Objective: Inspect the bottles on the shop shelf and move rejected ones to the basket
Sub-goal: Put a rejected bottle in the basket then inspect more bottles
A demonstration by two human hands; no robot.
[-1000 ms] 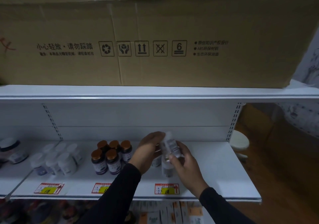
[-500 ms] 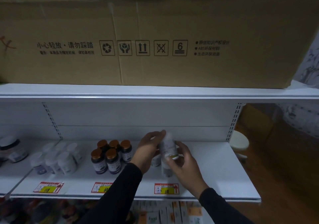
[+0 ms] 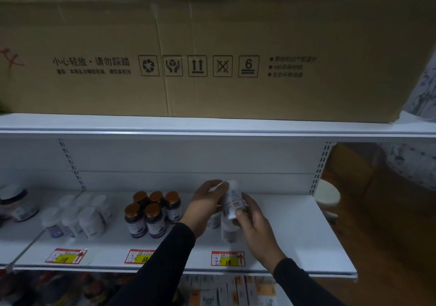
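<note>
Both hands hold one small white bottle up above the white shelf. My left hand grips its upper part from the left. My right hand pinches its lower end from the right. Another white bottle stands on the shelf just below, partly hidden by my hands. Several dark bottles with copper caps stand to the left, and several white bottles stand further left. No basket is in view.
A large cardboard box fills the upper shelf. Price tags line the shelf's front edge. Dark jars sit at the far left. A white stool stands on the wooden floor beyond the shelf's right end. Boxed goods lie below.
The bottle has been turned in both hands, from tilted to nearly upright, with its label now facing me. The hands stay in the same place.
</note>
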